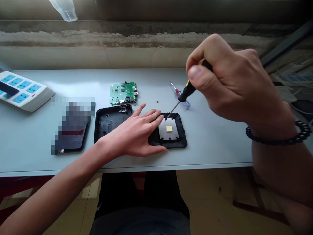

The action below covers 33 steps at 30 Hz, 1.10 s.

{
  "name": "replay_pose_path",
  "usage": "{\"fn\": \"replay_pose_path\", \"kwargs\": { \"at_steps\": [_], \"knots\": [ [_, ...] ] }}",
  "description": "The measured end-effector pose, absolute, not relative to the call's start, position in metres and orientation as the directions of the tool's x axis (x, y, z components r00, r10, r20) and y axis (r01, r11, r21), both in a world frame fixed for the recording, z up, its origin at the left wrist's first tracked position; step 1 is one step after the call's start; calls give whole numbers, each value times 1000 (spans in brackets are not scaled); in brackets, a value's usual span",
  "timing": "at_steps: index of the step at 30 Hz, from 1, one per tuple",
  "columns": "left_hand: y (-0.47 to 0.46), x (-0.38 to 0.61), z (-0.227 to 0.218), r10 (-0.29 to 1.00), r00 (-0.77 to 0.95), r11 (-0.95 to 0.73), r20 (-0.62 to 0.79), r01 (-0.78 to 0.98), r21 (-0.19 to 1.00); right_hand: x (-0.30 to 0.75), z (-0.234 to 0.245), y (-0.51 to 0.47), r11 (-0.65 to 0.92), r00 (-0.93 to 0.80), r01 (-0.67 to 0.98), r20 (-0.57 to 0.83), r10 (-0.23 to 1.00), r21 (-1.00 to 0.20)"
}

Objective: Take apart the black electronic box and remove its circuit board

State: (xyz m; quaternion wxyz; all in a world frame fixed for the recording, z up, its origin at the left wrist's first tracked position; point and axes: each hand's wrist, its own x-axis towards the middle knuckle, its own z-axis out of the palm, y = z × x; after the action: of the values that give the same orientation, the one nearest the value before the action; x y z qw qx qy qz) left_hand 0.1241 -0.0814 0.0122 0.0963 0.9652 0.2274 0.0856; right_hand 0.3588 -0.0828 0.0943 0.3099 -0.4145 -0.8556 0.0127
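Note:
In my right hand (220,78) is a black and yellow screwdriver (188,89), its handle wrapped by my closed fingers. The thin shaft slants down, with the tip at the top edge of a metal plate (172,134) set in a black plastic cover (183,141). A pale yellow square pad (169,129) sits on that plate. My left hand (139,132) lies flat with fingers spread, pressing on the left part of the cover. Partly under my left wrist is a black plastic case half (107,119), open side up.
A green circuit board (123,93) lies behind the case half. A second screwdriver (186,103) with a clear handle rests behind the cover, near a small black piece (157,101). At left are a phone (73,137), partly blurred, and a white power strip (36,98).

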Motion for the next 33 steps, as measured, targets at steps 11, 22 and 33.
{"fn": "replay_pose_path", "kwargs": {
  "at_steps": [11, 22, 33],
  "knots": [
    [-81, 124, 12, 455, 882, -878, 122, 422, 225, 358, 87, -80, 710, -492, 656, 568, 660, -256],
    [-81, 124, 11, 451, 883, -880, 128, 415, 231, 358, 83, -83, 694, -445, 679, 617, 650, -242],
    [-81, 123, 15, 471, 878, -862, 89, 436, 257, 358, 83, -81, 688, -413, 655, 615, 672, -311]
  ]
}}
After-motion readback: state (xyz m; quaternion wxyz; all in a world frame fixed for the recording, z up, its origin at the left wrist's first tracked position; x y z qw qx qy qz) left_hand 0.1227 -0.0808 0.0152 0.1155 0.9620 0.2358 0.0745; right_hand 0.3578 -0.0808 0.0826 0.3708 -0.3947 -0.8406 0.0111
